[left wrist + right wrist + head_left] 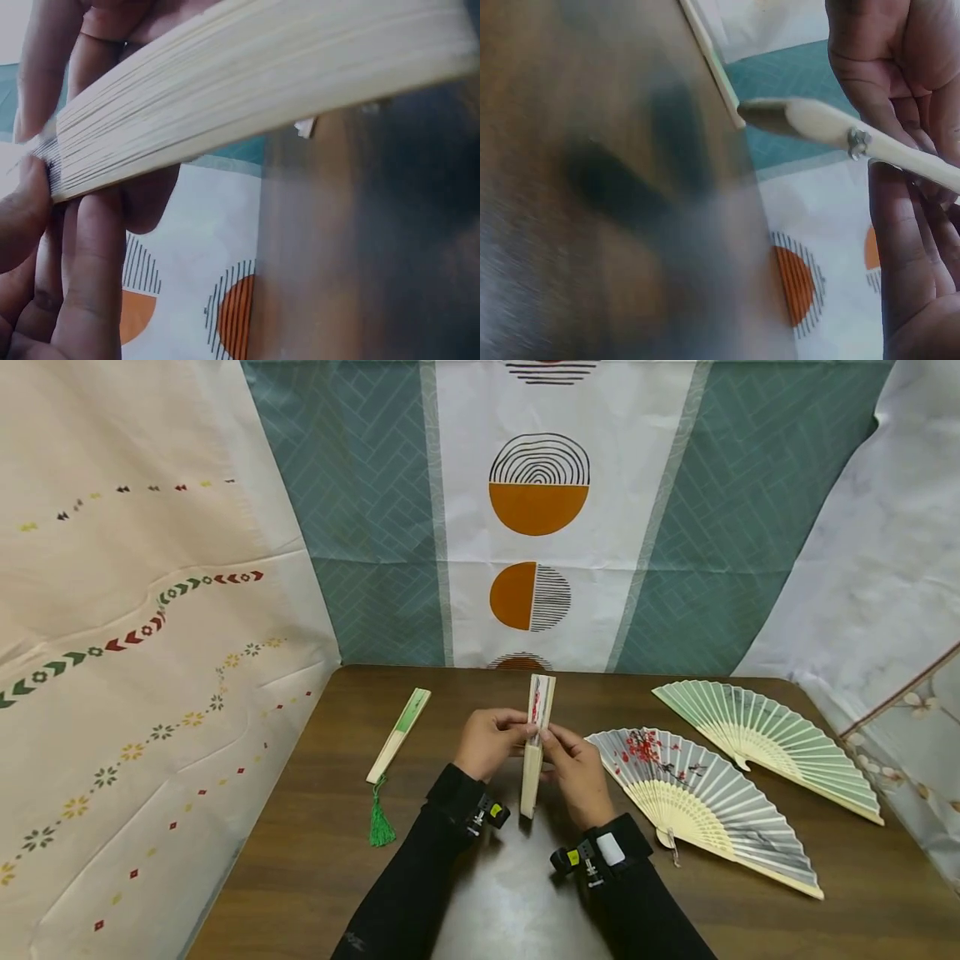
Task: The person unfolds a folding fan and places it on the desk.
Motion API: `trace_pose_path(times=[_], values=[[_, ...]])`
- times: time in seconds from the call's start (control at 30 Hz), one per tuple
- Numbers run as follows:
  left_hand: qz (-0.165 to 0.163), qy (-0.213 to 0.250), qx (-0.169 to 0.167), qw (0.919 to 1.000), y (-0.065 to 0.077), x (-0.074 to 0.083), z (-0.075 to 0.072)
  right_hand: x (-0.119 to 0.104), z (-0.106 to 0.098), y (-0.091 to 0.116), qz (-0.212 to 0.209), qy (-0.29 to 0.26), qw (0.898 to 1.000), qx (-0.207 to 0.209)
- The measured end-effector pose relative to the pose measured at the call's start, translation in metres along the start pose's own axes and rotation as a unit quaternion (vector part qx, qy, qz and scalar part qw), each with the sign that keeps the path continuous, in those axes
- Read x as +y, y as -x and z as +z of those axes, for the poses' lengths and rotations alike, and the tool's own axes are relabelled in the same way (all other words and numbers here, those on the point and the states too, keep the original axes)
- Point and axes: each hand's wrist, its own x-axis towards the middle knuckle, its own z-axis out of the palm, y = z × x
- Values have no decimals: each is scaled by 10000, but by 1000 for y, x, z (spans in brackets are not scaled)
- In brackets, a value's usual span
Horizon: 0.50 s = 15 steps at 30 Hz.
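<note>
Both hands hold a folded hand fan [531, 777] upright above the middle of the table. My left hand [487, 742] grips it from the left near its middle, and my right hand [581, 772] pinches it from the right, thumb on the near face. The fan's upper part shows white leaf with red marks; its lower part is pale ribs. In the left wrist view the stacked ribs [225, 105] lie tightly together. The right wrist view shows a metal rivet [859, 142] near the fan's lower end.
A folded green fan [397, 735] with a green tassel [381, 822] lies on the left of the brown table [315, 877]. To the right lie two spread fans, a grey-white one with red blossoms [697, 793] and a light green one [780, 735]. Patterned cloths hang behind.
</note>
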Motion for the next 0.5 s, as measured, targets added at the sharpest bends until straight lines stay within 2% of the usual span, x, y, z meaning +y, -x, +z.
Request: trace_pose_path(times=[0.23,0.4,0.5], values=[[-93,-97,141,9998,-3,3,8,-7,-7,-3,-8,347,9993,-158],[-194,-234,258,9992,-4,5,7,-10,-5,-6,24,517,9983,-266],[-203,-262,234,9992,-6,6,6,-12,-3,-7,-21,617,9979,-190]])
